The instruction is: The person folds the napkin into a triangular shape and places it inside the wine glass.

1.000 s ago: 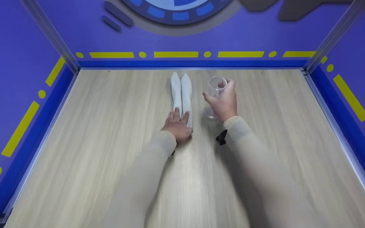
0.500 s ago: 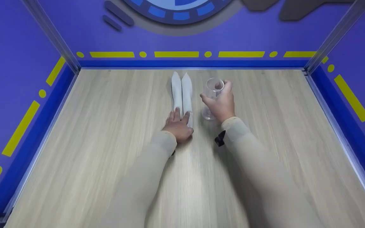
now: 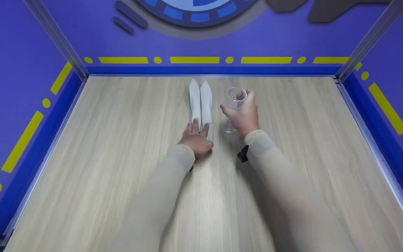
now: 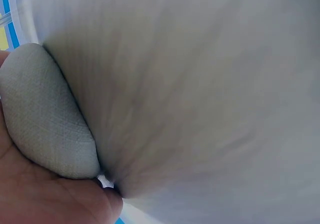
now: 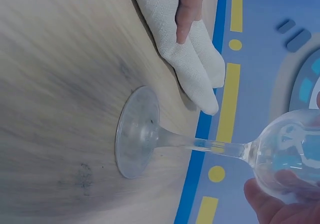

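Observation:
A white cloth napkin [image 3: 206, 101], folded into two long pointed halves side by side, lies at the middle of the table. My left hand [image 3: 197, 142] rests on its near end with the fingers stretched forward and spread. In the left wrist view the rounded end of the cloth [image 4: 47, 114] sits against the palm. To the right of the napkin stands a clear stemmed wine glass [image 3: 234, 101], upright, its round foot [image 5: 136, 134] on the wood. The thumb and fingers of my right hand [image 3: 247, 115] curve round its bowl.
The light wooden table [image 3: 100, 147] is bounded by blue-purple panels [image 3: 128, 45] with yellow markings at the back and both sides. Metal posts [image 3: 373, 38] stand in the back corners. A dark strap piece [image 3: 243, 154] hangs under the right wrist.
The right hand has brought the wine glass slightly left and toward me, closer to the napkin, and then almost stopped. My left hand has stayed in place on the napkin.

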Demonstrator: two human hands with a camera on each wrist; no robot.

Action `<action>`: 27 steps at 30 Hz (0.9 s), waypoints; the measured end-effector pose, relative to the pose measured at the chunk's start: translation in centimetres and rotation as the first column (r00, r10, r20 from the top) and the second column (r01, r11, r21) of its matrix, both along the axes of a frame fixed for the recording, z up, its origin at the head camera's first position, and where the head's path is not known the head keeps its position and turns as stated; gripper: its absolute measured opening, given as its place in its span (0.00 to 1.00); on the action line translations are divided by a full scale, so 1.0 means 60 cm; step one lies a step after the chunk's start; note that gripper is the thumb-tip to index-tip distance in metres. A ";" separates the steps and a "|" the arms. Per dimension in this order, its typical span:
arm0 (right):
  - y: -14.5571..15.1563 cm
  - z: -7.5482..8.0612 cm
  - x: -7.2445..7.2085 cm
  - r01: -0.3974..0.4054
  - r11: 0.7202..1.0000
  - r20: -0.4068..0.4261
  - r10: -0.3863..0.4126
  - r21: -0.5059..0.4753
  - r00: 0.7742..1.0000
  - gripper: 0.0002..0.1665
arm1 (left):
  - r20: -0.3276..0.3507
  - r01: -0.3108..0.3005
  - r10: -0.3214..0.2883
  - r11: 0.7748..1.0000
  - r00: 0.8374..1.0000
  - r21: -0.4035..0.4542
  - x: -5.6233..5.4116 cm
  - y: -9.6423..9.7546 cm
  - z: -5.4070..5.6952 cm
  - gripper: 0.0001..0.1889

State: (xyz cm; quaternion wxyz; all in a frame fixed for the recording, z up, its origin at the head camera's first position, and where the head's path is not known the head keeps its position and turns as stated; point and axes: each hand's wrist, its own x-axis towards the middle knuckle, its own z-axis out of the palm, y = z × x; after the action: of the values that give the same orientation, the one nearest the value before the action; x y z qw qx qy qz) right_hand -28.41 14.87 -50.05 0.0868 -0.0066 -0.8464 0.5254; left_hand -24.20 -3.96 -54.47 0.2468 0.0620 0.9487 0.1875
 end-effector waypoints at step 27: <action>0.069 -0.026 0.008 -0.209 0.925 0.193 0.153 0.317 0.969 0.76 | -0.024 0.006 -0.006 1.000 1.000 0.004 -0.009 0.000 -0.017 0.43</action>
State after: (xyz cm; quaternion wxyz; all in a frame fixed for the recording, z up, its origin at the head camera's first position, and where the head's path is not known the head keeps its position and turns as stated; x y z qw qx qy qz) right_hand -27.92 19.04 -51.63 -0.0325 0.0432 -0.9244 0.3775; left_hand -24.75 -3.98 -55.51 0.2356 0.0677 0.9511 0.1880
